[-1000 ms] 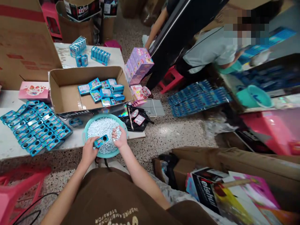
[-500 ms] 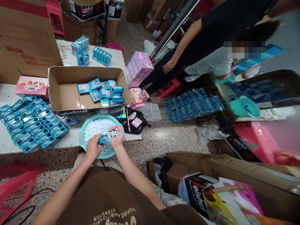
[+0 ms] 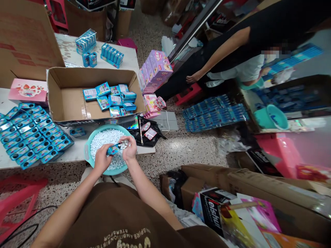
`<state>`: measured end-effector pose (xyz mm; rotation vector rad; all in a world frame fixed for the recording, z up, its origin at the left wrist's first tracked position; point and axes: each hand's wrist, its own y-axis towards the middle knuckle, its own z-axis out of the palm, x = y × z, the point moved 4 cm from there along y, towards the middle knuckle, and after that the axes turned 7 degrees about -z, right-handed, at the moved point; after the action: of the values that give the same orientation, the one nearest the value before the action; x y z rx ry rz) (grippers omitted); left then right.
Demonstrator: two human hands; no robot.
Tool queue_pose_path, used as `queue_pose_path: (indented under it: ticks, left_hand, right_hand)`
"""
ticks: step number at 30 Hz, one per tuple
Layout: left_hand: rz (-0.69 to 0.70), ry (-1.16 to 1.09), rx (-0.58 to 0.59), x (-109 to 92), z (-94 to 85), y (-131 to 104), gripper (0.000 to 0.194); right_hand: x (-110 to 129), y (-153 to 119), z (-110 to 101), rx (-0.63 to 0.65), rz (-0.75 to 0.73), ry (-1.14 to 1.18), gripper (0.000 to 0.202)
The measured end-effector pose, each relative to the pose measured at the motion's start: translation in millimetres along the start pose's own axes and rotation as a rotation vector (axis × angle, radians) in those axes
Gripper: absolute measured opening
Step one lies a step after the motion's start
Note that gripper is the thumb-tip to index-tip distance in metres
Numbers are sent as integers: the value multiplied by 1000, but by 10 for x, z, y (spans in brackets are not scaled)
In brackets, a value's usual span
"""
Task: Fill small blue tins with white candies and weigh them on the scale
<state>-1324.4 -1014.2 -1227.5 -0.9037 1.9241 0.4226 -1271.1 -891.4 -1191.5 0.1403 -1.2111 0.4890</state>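
My left hand [image 3: 102, 159] grips a small blue box [image 3: 113, 149] by one end, over a turquoise basin [image 3: 88, 152]. White candy pellets [image 3: 103, 137] fill much of the basin. Cupped against the box's other end, my right hand [image 3: 131, 151] holds a small heap of the same pellets. A dark opening shows at that end, partly covered by pellets and fingers. Behind the basin, a lone blue box [image 3: 77, 132] lies on the white table [image 3: 143, 150].
A cardboard carton [image 3: 66, 100] with several blue boxes stands behind the basin. Rows of blue boxes [image 3: 31, 137] fill the table's left. Purple boxes [image 3: 156, 69] are stacked beyond the table's right end. Another person's arm [image 3: 222, 51] hangs near a metal post.
Fewer pellets show in my right palm, and the box's dark opening is now visible. The view has shifted slightly. The other person's arm has moved right.
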Motion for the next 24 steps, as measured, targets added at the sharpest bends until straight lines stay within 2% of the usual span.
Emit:
queue_pose_path:
  ticks: [9, 11, 14, 16, 19, 22, 24]
  left_hand:
    - [9, -32, -18, 9, 26, 58, 36]
    - [10, -51, -13, -2, 47, 58, 36]
    - [-19, -153, 3, -35, 84, 50, 34]
    - [-37, -214, 12, -63, 108, 50, 33]
    - [-69, -267, 37, -63, 151, 86, 32]
    - [-128, -353, 40, 18, 157, 127, 35]
    - [-148, -366, -2, 53, 105, 95, 39]
  right_hand:
    - [14, 79, 24, 32, -46, 56, 36]
    - [30, 77, 25, 32, -55, 26, 36]
    - [96, 38, 59, 102, -111, -85, 36]
    - [141, 4, 59, 75, -125, -124, 37]
    - [153, -5, 58, 8, -65, -89, 39]
    - [99, 83, 85, 32, -26, -65, 40]
    - [47, 161, 22, -42, -46, -77, 44]
